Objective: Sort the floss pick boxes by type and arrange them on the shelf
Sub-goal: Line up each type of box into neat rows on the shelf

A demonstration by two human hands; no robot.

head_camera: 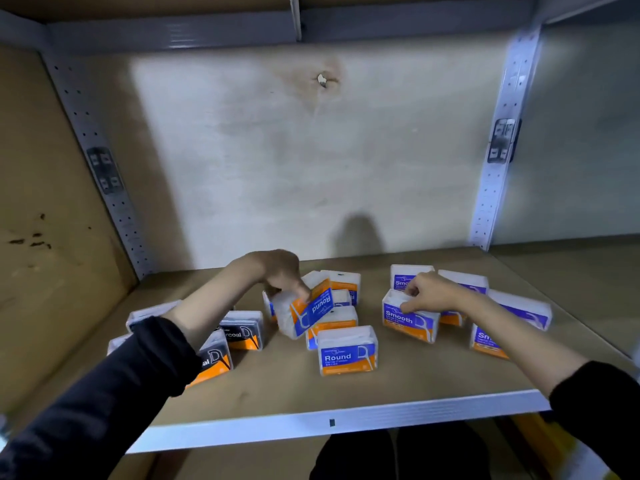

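Two boxes in hands (281, 271) (434, 292) — Round (317, 306), Smooth (412, 322).

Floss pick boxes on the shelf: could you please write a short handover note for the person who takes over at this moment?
Left hand: grips a tilted Round box in the middle group.
Right hand: pinches the top of a Smooth box standing on the shelf.
Boxes: Charcoal boxes at left, other Round boxes in the middle, other Smooth boxes at right.
Done: the types look roughly grouped.
Left: the boxes stand at mixed angles; set down both held boxes and line up each group in neat rows.
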